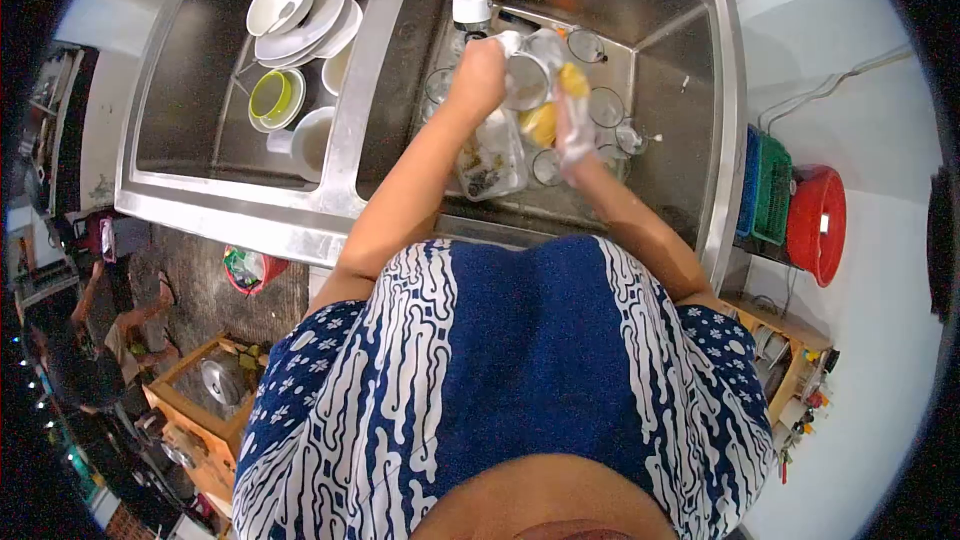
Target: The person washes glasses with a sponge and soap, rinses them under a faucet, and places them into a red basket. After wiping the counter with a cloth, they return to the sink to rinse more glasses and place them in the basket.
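Over the right sink basin, my left hand [482, 78] is closed around a clear glass [527, 80], whose round mouth faces up toward me. My right hand [573, 125], sudsy and smeared by motion, grips a yellow sponge [541, 125] beside that glass. Below them a clear rectangular container [492, 165] with dark and yellowish scraps lies in the basin. Several glasses surround my hands, among them a glass mug [586, 45] at the back and another glass [606, 107] to the right. The white faucet head [472, 10] hangs just above my left hand.
White plates [310, 20], a green bowl [270, 95] and a white cup [315, 140] sit in the left basin. A steel divider [362, 70] separates the basins. Red [822, 225] and green baskets [772, 185] stand right of the sink. Another person's leg [135, 325] shows at far left.
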Demonstrator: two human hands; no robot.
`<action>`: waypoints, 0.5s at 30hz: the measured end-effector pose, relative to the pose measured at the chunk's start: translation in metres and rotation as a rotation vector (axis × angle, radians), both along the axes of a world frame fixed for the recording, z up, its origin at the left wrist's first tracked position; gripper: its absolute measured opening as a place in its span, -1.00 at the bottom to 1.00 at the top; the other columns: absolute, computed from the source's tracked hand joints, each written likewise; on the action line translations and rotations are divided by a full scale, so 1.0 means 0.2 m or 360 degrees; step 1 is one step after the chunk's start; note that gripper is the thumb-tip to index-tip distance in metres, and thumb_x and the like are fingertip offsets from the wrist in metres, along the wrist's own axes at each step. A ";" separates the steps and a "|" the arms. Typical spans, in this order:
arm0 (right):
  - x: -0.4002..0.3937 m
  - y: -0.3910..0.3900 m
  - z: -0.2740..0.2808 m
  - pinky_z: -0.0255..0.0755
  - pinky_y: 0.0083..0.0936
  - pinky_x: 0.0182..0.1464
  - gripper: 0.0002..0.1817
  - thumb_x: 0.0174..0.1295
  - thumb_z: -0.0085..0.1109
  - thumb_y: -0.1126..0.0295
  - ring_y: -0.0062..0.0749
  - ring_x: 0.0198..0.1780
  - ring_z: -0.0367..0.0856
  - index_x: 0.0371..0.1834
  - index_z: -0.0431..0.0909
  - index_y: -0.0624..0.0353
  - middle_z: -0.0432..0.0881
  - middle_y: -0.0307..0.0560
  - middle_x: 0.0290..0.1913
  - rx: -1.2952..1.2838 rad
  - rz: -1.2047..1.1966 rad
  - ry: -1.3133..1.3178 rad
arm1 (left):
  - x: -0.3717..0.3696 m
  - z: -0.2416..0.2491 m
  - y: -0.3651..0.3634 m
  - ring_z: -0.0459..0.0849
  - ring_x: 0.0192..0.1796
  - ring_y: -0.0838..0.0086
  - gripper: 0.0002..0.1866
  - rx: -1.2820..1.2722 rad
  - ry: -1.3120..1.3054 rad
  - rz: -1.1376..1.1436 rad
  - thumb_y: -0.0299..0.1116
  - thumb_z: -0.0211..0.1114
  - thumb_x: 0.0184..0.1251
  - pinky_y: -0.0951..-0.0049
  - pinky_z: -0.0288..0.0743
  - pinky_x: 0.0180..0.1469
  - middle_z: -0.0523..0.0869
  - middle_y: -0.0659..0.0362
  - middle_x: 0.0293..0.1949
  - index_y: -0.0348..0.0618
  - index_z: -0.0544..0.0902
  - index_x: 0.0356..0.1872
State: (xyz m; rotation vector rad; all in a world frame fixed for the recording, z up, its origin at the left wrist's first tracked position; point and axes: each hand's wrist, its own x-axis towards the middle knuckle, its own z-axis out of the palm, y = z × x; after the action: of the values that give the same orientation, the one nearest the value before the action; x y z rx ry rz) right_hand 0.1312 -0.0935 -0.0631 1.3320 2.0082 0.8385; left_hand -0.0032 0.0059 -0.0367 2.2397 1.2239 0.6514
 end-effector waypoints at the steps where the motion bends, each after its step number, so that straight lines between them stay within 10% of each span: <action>1: -0.01 -0.04 -0.07 0.34 -0.45 -0.13 -0.60 0.08 -0.12 0.17 -0.38 -0.12 0.40 -0.06 0.24 0.14 0.36 -0.07 -0.07 -0.0001 -0.0110 0.0836 | -0.01 0.00 0.00 0.52 -0.37 0.04 -0.86 0.0019 0.0073 0.0028 -0.63 0.01 -0.20 0.24 0.42 -0.34 0.52 -0.15 -0.52 -0.34 0.49 -0.53; 4: -0.04 -0.07 -0.32 0.35 -0.41 -0.17 -0.64 0.09 -0.15 0.19 -0.31 -0.17 0.41 -0.08 0.26 0.12 0.40 -0.07 -0.14 -0.0218 0.0309 0.1543 | -0.04 -0.02 0.03 0.53 -0.37 0.06 -0.88 0.0019 0.0258 0.0088 -0.60 -0.01 -0.15 0.24 0.42 -0.35 0.53 -0.15 -0.50 -0.32 0.49 -0.54; 10: -0.11 0.04 -0.75 0.37 -0.35 -0.24 -0.70 0.11 -0.21 0.23 -0.20 -0.25 0.44 -0.12 0.29 0.07 0.47 -0.05 -0.25 -0.0138 0.1204 0.1475 | -0.09 -0.07 0.06 0.54 -0.40 0.06 -0.92 0.0101 0.0279 0.0140 -0.57 -0.01 -0.14 0.21 0.42 -0.36 0.52 -0.17 -0.54 -0.33 0.47 -0.60; 12: -0.21 0.11 -0.38 0.36 -0.28 -0.19 -0.73 0.04 -0.16 0.21 -0.23 -0.26 0.45 -0.27 0.41 0.09 0.51 -0.11 -0.33 -0.1398 -0.0484 0.1693 | -0.09 -0.07 0.07 0.54 -0.41 0.06 -0.92 0.0139 0.0246 0.0190 -0.57 0.00 -0.14 0.21 0.43 -0.36 0.52 -0.16 -0.56 -0.33 0.46 -0.61; 15: -0.20 0.13 -0.29 0.36 -0.36 -0.23 -0.73 0.03 -0.19 0.37 -0.27 -0.19 0.48 -0.27 0.44 0.27 0.50 0.02 -0.22 -0.0994 -0.0527 0.1292 | -0.09 -0.03 0.08 0.54 -0.40 0.07 -0.92 0.0086 0.0322 0.0214 -0.57 0.00 -0.14 0.21 0.43 -0.34 0.52 -0.16 -0.54 -0.33 0.48 -0.61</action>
State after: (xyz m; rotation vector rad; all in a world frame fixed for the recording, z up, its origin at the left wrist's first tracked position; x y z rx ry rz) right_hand 0.0910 -0.0670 -0.1218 1.6677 2.2142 -0.5524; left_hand -0.0218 0.0218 -0.0428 2.3284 1.4824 0.5229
